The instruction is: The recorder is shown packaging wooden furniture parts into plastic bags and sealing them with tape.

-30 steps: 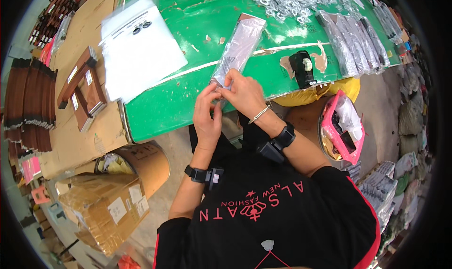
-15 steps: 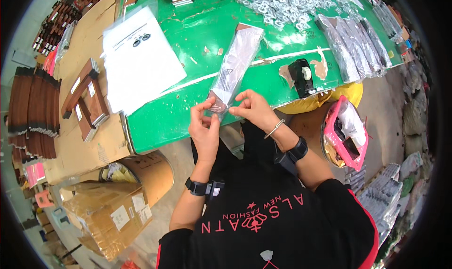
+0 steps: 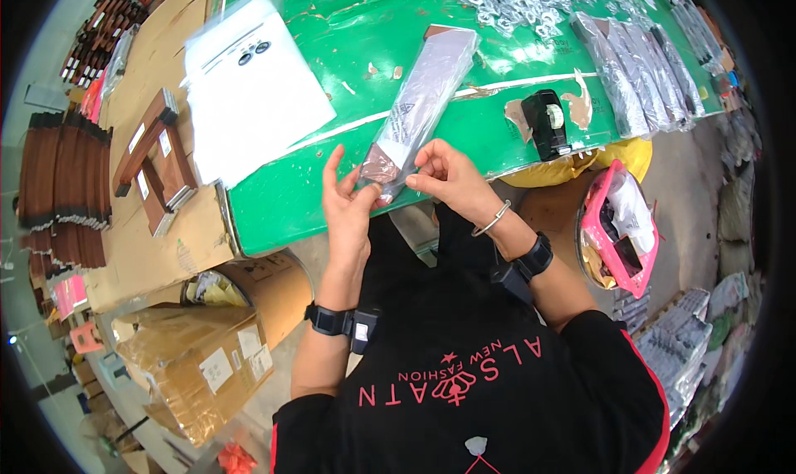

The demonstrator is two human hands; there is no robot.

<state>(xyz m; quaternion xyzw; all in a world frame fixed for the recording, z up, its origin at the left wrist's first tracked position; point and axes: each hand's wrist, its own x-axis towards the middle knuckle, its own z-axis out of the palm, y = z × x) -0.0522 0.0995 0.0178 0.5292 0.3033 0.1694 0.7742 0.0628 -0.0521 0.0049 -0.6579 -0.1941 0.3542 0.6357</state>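
A brown wooden piece in a clear plastic bag (image 3: 420, 97) lies slantwise on the green table, its near end at the front edge. My left hand (image 3: 348, 204) is at the left corner of that end, pinching the plastic between thumb and a finger, while its index finger sticks up off the bag. On the other side my right hand (image 3: 450, 178) pinches the bag's right edge, its other fingers curled. Exactly how much plastic each hand grips is too small to make out. A black tape dispenser (image 3: 547, 126) stands on the table to the right of my hands.
White plastic bags (image 3: 253, 101) lie stacked at the left. Brown wooden pieces (image 3: 149, 163) rest on cardboard beyond them. Several wrapped pieces (image 3: 638, 76) lie at the right, with a heap of small metal parts (image 3: 522, 1) farther back. A pink basket (image 3: 649, 262) stands below the table's right side.
My left index finger has lifted away from the bag, and its fingers are more spread. My right hand stays pinched at the bag's right edge. The whole view has shifted slightly.
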